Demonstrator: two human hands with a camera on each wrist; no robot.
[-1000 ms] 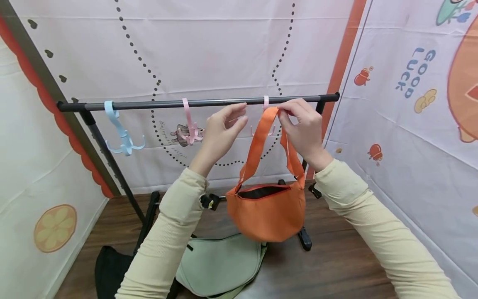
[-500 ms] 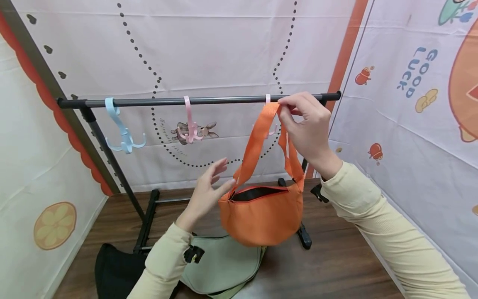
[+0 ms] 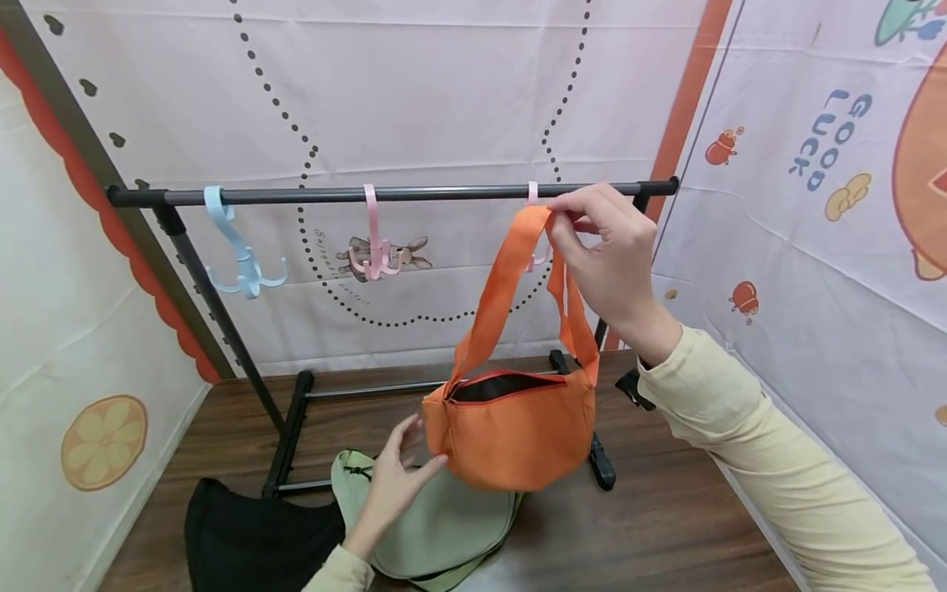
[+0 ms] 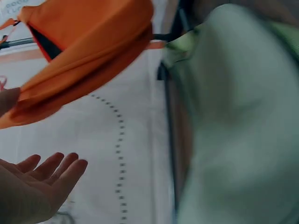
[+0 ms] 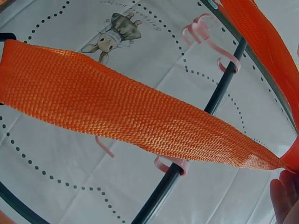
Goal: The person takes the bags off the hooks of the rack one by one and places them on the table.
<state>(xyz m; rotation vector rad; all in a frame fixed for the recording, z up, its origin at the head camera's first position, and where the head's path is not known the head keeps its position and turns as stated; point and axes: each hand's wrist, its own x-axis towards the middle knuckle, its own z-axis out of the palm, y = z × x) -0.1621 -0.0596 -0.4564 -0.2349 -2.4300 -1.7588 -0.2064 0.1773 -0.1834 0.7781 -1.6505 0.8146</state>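
My right hand (image 3: pixel 608 251) pinches the top of the strap (image 3: pixel 497 288) of an orange shoulder bag (image 3: pixel 518 427) between thumb and fingertips. The bag hangs below with its zip partly undone, showing a dark inside. Behind the raised strap, a pink hook (image 3: pixel 532 191) is on the rail, partly covered. Low at the bag's left side is my left hand (image 3: pixel 395 481), fingers loosely extended and apart. In the left wrist view its thumb (image 4: pixel 8 100) overlaps the bag's edge while the other fingers (image 4: pixel 51 172) stand away from the fabric.
A black rail (image 3: pixel 444 194) spans the back on a stand. A blue hook (image 3: pixel 247 255) and another pink hook (image 3: pixel 376 247) hang from it. On the wooden floor (image 3: pixel 666 510) lie a pale green bag (image 3: pixel 451 534) and a black bag (image 3: pixel 259 534). Printed cloth (image 3: pixel 429 99) surrounds the stand.
My left hand has dropped from near the rail down to the bag's lower left side. My right hand keeps the strap near the pink hook; the bag's body has swung slightly left.
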